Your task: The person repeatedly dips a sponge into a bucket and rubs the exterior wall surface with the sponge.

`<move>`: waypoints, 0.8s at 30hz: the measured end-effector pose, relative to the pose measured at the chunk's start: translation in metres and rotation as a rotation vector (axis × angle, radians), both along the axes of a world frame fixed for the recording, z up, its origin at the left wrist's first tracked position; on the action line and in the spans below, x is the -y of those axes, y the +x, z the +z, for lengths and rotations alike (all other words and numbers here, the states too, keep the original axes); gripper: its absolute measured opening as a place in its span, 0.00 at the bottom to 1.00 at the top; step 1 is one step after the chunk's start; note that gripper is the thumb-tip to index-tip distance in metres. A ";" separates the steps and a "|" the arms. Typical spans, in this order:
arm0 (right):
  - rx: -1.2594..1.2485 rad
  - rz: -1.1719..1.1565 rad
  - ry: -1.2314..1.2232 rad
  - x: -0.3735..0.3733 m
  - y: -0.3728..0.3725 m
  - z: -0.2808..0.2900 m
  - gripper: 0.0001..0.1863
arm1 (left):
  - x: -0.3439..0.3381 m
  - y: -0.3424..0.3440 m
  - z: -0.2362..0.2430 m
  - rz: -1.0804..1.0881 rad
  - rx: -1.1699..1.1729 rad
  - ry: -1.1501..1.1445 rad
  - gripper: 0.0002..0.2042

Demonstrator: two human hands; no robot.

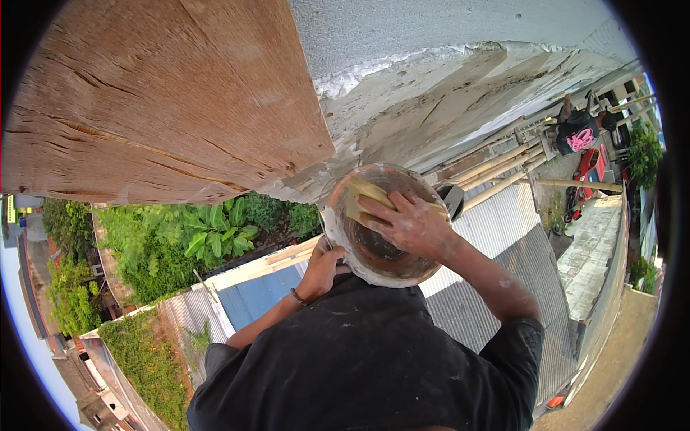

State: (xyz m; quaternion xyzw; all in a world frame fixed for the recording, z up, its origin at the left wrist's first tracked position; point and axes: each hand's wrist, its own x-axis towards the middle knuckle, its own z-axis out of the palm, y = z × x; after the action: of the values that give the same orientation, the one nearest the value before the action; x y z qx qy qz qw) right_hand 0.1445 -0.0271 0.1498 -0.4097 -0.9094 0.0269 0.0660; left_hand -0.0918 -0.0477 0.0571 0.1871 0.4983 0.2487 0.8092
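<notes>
A round, plaster-smeared bucket (384, 276) is held against the front of my body, its mouth facing up and a wet grey-brown residue inside. My left hand (320, 271) grips the rim at its left side, thumb up on the edge. Reaching into the mouth from the right, my right hand (411, 224) is closed around a flat, yellowish piece (368, 189), perhaps a sponge or a scraper. That piece lies along the upper inner wall. Pale smears of plaster mark my right hand and forearm.
A large wooden board (165, 100) and a partly plastered wall (445, 93) stand just ahead. Bamboo poles (503, 167) run along the wall to the right, where another person (577, 131) is on the scaffold. Corrugated roofs (496, 266) and plants (215, 230) lie far below.
</notes>
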 end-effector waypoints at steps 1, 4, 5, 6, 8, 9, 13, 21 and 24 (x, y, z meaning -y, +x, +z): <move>-0.016 0.063 0.118 -0.014 -0.004 0.005 0.22 | 0.002 -0.002 0.001 0.011 -0.012 -0.021 0.14; -0.037 0.106 0.295 -0.068 -0.017 -0.004 0.25 | 0.006 -0.005 -0.004 -0.021 -0.049 0.000 0.13; -0.036 0.088 0.351 -0.078 -0.017 -0.010 0.25 | 0.006 -0.005 -0.005 -0.036 -0.043 0.005 0.13; -0.039 0.089 0.358 -0.084 -0.017 -0.021 0.25 | 0.006 -0.007 -0.008 -0.014 -0.056 0.006 0.13; -0.092 0.023 0.341 -0.091 -0.012 -0.032 0.27 | 0.003 -0.010 -0.007 -0.008 -0.061 0.014 0.12; -0.091 0.030 0.344 -0.089 -0.016 -0.033 0.27 | 0.003 -0.013 -0.008 0.010 -0.070 0.015 0.12; -0.179 -0.076 0.415 -0.060 -0.018 -0.027 0.27 | 0.009 -0.023 -0.016 0.065 -0.068 0.027 0.14; -0.162 -0.148 0.458 -0.082 0.007 -0.014 0.19 | 0.003 -0.021 -0.022 0.011 -0.074 0.013 0.13; -0.229 -0.155 0.393 -0.056 -0.002 0.003 0.19 | 0.001 -0.024 -0.023 0.012 -0.009 0.044 0.13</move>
State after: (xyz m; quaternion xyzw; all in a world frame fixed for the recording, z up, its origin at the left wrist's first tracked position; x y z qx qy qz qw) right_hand 0.1423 0.0289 0.1528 -0.4521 -0.8495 -0.1094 0.2489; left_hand -0.1154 -0.0487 0.0340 0.2030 0.4974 0.2637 0.8012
